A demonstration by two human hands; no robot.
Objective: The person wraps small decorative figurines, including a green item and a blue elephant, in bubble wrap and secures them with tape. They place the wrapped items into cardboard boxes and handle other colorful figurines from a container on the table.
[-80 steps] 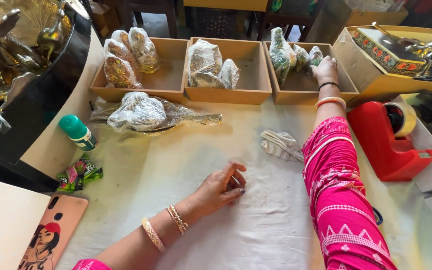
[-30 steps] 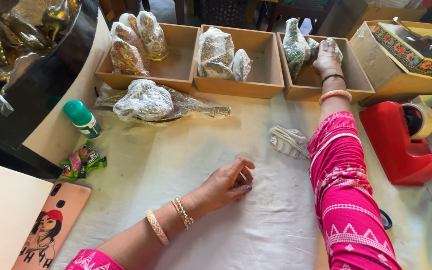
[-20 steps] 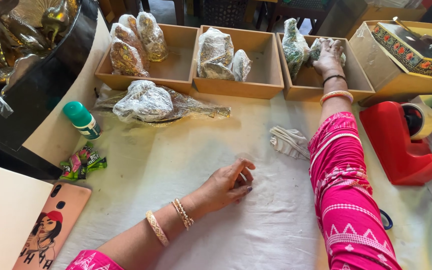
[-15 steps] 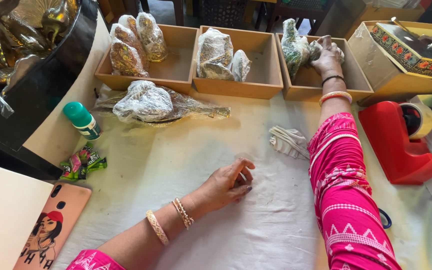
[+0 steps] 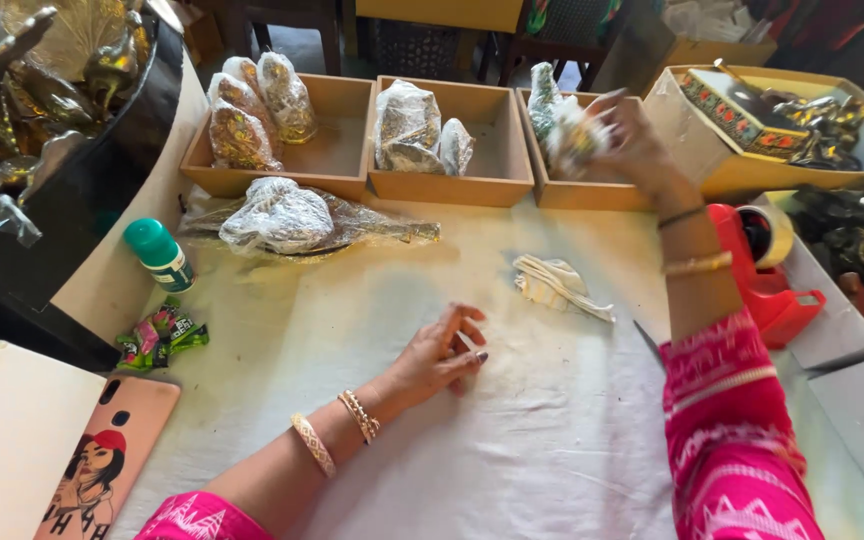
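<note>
My right hand (image 5: 632, 140) is raised over the right wooden tray (image 5: 592, 192) and grips a plastic-wrapped item (image 5: 574, 135), which is blurred. My left hand (image 5: 442, 352) rests on the white cloth-covered table (image 5: 512, 440), fingers loosely curled, holding nothing. A crumpled piece of white wrapping (image 5: 557, 285) lies on the cloth between the two hands. Another wrapped piece (image 5: 542, 90) stands at the left end of the right tray.
The left tray (image 5: 327, 165) and middle tray (image 5: 492, 170) hold wrapped figures. A large wrapped item (image 5: 287, 215) lies before them. A green-capped bottle (image 5: 157, 255), candies (image 5: 162, 335) and a phone (image 5: 102, 465) sit left. A red tape dispenser (image 5: 767, 270) and an open box (image 5: 722, 150) sit right.
My right hand has lifted out of the right tray with a wrapped item in its grip. My left hand has stayed in place on the cloth.
</note>
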